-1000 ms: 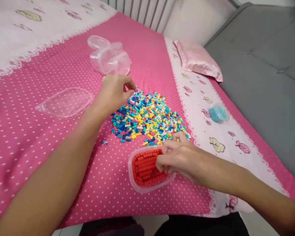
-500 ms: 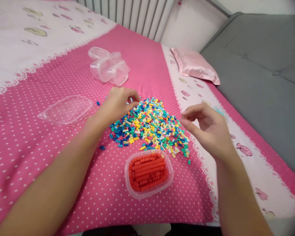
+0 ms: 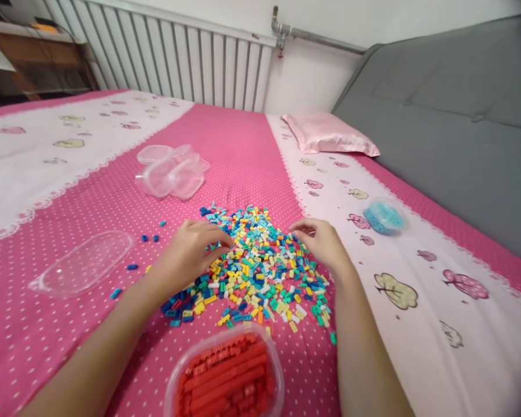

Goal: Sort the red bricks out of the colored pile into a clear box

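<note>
Pointing every way lengthwise, loose bricks (image 3: 260, 269), fingers (image 3: 215, 233) near

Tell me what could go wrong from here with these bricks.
Mixing: the open tub of red bricks sits close to the multicoloured pile, so a sweep by the left hand or right hand might knock other colours in.

Losing pieces: stray blue bricks lie left of the pile, near the left forearm, which could brush them farther away.
</note>
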Motion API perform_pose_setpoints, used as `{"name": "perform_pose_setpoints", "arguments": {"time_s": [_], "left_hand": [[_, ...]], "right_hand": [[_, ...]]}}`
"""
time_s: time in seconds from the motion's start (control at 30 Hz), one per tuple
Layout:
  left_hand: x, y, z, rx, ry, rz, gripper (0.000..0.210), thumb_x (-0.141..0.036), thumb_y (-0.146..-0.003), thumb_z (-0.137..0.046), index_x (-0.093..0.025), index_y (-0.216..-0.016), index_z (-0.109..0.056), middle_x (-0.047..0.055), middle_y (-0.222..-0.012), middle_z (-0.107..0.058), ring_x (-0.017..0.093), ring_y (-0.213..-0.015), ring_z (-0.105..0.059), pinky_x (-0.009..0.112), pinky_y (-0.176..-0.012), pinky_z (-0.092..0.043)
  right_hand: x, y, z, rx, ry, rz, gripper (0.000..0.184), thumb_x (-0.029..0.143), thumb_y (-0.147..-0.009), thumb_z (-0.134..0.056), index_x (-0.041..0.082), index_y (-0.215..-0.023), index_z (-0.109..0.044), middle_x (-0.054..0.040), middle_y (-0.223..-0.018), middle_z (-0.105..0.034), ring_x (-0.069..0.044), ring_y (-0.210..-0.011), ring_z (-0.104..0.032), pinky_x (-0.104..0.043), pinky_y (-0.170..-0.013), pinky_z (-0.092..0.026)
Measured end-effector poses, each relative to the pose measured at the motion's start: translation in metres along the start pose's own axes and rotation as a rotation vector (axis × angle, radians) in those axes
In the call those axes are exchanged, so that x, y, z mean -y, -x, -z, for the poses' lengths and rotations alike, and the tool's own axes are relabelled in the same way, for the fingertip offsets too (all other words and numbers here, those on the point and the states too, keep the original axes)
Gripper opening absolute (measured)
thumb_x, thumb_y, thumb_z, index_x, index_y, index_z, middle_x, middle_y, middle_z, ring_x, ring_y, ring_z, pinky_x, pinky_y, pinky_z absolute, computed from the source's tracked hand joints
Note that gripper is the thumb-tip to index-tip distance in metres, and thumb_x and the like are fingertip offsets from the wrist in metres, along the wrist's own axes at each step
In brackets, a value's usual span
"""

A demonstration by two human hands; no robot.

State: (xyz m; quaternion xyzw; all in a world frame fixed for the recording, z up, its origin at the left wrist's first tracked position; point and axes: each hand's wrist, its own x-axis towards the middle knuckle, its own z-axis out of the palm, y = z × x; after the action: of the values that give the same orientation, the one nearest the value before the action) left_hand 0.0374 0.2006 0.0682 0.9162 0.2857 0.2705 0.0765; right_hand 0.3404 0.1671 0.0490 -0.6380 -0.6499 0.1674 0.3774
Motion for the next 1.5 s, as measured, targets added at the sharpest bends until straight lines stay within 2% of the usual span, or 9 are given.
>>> {"name": "perform_pose_setpoints", "arguments": {"time_s": [0.17, 0.37, 0.57, 0.73, 1.03, 1.13, 1.2, 1.37, 1.5], "left_hand": [[-0.001, -0.001, -0.006, 0.042, 0.018, -0.002, 0.006, -0.022, -0.094, -0.065, -0.022, -0.093, -0.071, -0.001, -0.089, -0.078, 0.018, -0.082, -0.07, 0.031, -0.078, -0.041], [-0.01, 0.0, -0.009, 0.073, 0.047, 0.026, 0.005, -0.021, -0.094, -0.067, -0.021, -0.095, -0.071, 0.0, -0.094, -0.078, 0.019, -0.089, -0.07, 0.032, -0.082, -0.041], [-0.016, 0.0, -0.009, 0.085, 0.18, 0.016, 0.001, -0.02, -0.092, -0.07, -0.019, -0.091, -0.07, 0.001, -0.09, -0.076, 0.017, -0.084, -0.069, 0.029, -0.08, -0.046], [-0.018, 0.001, -0.006, 0.084, 0.297, 0.042, 0.003, -0.018, -0.092, -0.068, -0.018, -0.092, -0.071, 0.002, -0.09, -0.076, 0.015, -0.086, -0.07, 0.028, -0.081, -0.05], [-0.018, 0.001, -0.006, 0.069, 0.293, 0.034, 0.006, -0.018, -0.092, -0.066, -0.019, -0.093, -0.072, 0.003, -0.092, -0.078, 0.016, -0.086, -0.072, 0.03, -0.082, -0.052], [-0.02, 0.001, -0.005, 0.07, 0.316, 0.053, 0.007, -0.018, -0.092, -0.066, -0.019, -0.094, -0.072, 0.003, -0.094, -0.078, 0.017, -0.088, -0.072, 0.03, -0.082, -0.053], [-0.024, 0.0, -0.003, 0.044, 0.341, 0.055, 0.007, -0.018, -0.093, -0.066, -0.019, -0.095, -0.073, 0.003, -0.093, -0.078, 0.016, -0.087, -0.071, 0.028, -0.081, -0.053], [-0.033, -0.003, -0.002, -0.131, 0.333, 0.053, 0.005, -0.019, -0.091, -0.069, -0.017, -0.093, -0.074, 0.002, -0.089, -0.077, 0.014, -0.082, -0.069, 0.026, -0.077, -0.052], [-0.033, -0.003, -0.004, -0.194, 0.274, 0.048, 0.006, -0.015, -0.089, -0.068, -0.017, -0.09, -0.073, 0.002, -0.087, -0.076, 0.014, -0.081, -0.068, 0.026, -0.076, -0.052]], "right_hand": [[0.018, 0.006, -0.026, 0.064, 0.229, -0.011, 0.011, 0.017, -0.08, -0.074, 0.025, -0.082, -0.08, -0.0055, -0.088, -0.072, -0.024, -0.089, -0.064, -0.039, -0.084, -0.043], [0.027, 0.01, -0.045, 0.03, 0.428, -0.091, 0.012, 0.015, -0.081, -0.075, 0.026, -0.082, -0.079, -0.0069, -0.097, -0.072, -0.029, -0.101, -0.059, -0.045, -0.088, -0.034], [0.033, 0.013, -0.047, 0.003, 0.5, -0.074, 0.009, 0.015, -0.082, -0.073, 0.023, -0.081, -0.078, -0.0101, -0.1, -0.073, -0.032, -0.104, -0.057, -0.043, -0.083, -0.032], [0.033, 0.015, -0.045, -0.005, 0.464, -0.045, 0.013, 0.015, -0.084, -0.069, 0.026, -0.082, -0.076, -0.0025, -0.085, -0.077, -0.026, -0.094, -0.063, -0.043, -0.087, -0.028], [0.021, 0.013, -0.045, 0.031, 0.451, -0.028, 0.014, 0.014, -0.079, -0.071, 0.025, -0.071, -0.074, -0.0043, -0.085, -0.076, -0.029, -0.092, -0.064, -0.049, -0.088, -0.03], [0.029, 0.013, -0.037, -0.006, 0.325, 0.007, 0.013, 0.016, -0.082, -0.068, 0.025, -0.074, -0.073, -0.0041, -0.081, -0.076, -0.027, -0.086, -0.066, -0.048, -0.087, -0.037], [0.038, 0.015, -0.034, -0.029, 0.095, 0.043, 0.009, 0.018, -0.083, -0.067, 0.024, -0.078, -0.073, -0.0037, -0.079, -0.075, -0.024, -0.077, -0.067, -0.043, -0.08, -0.045], [0.062, 0.024, -0.045, 0.194, -0.556, 0.048, 0.008, 0.029, -0.078, -0.076, 0.024, -0.084, -0.075, -0.0013, -0.081, -0.077, -0.02, -0.075, -0.071, -0.035, -0.073, -0.055], [0.07, 0.027, -0.055, 0.193, -0.712, -0.01, 0.018, 0.029, -0.071, -0.083, 0.024, -0.087, -0.076, -0.0012, -0.084, -0.078, -0.02, -0.079, -0.074, -0.037, -0.077, -0.06]]}}
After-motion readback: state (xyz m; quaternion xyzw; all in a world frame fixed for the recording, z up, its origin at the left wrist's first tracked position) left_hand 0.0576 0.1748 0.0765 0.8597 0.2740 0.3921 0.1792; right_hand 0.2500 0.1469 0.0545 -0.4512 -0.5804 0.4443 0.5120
